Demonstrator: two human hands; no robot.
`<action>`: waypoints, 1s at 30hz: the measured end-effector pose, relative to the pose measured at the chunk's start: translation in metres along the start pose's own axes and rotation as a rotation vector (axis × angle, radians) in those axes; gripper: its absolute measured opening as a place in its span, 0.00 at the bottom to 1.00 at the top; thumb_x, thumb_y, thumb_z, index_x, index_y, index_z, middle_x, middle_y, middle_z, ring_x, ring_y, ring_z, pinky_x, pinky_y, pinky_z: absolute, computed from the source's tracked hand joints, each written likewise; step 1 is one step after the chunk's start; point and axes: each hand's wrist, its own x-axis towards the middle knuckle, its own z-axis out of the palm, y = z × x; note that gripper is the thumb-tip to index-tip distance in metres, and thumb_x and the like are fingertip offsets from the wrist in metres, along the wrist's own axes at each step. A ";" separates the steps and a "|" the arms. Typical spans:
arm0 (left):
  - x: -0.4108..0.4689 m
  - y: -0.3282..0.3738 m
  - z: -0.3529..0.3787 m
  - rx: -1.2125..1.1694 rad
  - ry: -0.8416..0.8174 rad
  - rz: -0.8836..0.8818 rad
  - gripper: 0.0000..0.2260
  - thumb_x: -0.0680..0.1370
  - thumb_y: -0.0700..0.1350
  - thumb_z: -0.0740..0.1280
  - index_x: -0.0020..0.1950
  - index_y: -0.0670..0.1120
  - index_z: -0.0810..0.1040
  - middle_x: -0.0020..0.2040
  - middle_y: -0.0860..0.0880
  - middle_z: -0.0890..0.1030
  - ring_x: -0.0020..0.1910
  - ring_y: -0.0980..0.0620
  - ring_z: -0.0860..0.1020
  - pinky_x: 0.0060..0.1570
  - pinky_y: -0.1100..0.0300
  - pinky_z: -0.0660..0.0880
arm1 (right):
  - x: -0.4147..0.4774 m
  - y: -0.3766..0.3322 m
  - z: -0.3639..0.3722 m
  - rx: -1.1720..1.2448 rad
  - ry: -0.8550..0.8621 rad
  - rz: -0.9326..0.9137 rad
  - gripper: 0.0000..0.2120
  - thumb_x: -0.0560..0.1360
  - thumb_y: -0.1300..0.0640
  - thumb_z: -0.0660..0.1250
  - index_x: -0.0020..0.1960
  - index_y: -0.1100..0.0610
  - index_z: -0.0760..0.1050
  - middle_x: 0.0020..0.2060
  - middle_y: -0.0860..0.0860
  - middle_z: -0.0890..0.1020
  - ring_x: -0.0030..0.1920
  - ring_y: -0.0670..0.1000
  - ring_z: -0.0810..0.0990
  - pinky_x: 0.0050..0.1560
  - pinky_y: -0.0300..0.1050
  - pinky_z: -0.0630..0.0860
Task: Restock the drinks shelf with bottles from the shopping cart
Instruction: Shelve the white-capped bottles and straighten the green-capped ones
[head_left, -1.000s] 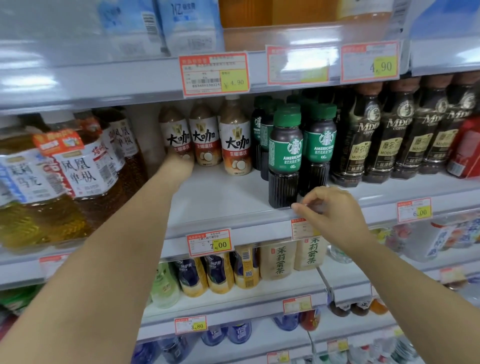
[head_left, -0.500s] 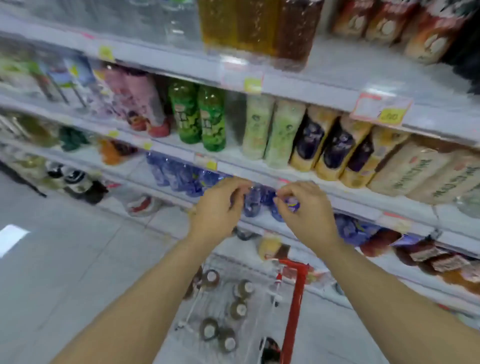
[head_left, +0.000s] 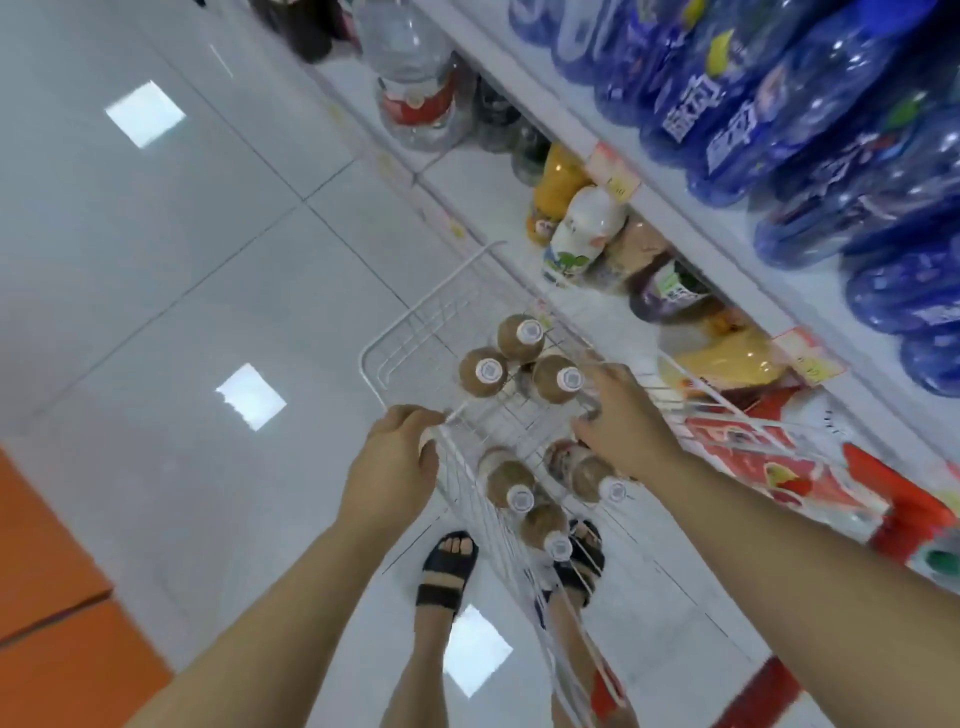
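The floor (head_left: 156, 270) here is big glossy pale tiles with thin dark seams, shiny enough that three square light reflections (head_left: 251, 396) show up on it. At the left edge there's a flat orange block (head_left: 52, 597), can't tell what it is tbh. White shelving (head_left: 701, 228) runs along the right, with pink-and-yellow price tags (head_left: 613, 171) on the lip. One row is packed with blue bottles (head_left: 779, 104), and big clear water jugs (head_left: 415, 78) sit at the far end down low. Lighting's bright and even, no hard shadows.
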 end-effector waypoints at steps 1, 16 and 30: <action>0.003 -0.006 0.009 0.007 0.020 0.008 0.15 0.77 0.37 0.62 0.62 0.47 0.76 0.61 0.50 0.74 0.60 0.49 0.72 0.55 0.55 0.73 | 0.014 0.004 0.010 -0.017 -0.018 -0.002 0.32 0.72 0.59 0.67 0.73 0.54 0.59 0.70 0.56 0.62 0.65 0.59 0.70 0.60 0.54 0.72; 0.109 0.024 0.070 0.305 -0.058 0.001 0.14 0.77 0.47 0.64 0.62 0.49 0.69 0.59 0.45 0.66 0.46 0.41 0.76 0.40 0.50 0.75 | 0.048 0.031 0.036 0.219 0.204 0.031 0.12 0.66 0.67 0.72 0.47 0.55 0.78 0.53 0.53 0.72 0.54 0.54 0.75 0.47 0.32 0.64; -0.012 0.174 -0.104 -0.030 0.006 0.441 0.08 0.70 0.43 0.73 0.47 0.42 0.79 0.45 0.49 0.73 0.39 0.48 0.75 0.38 0.59 0.69 | -0.133 -0.052 -0.155 0.356 0.393 -0.046 0.13 0.64 0.66 0.73 0.40 0.51 0.75 0.44 0.50 0.74 0.41 0.46 0.74 0.38 0.26 0.65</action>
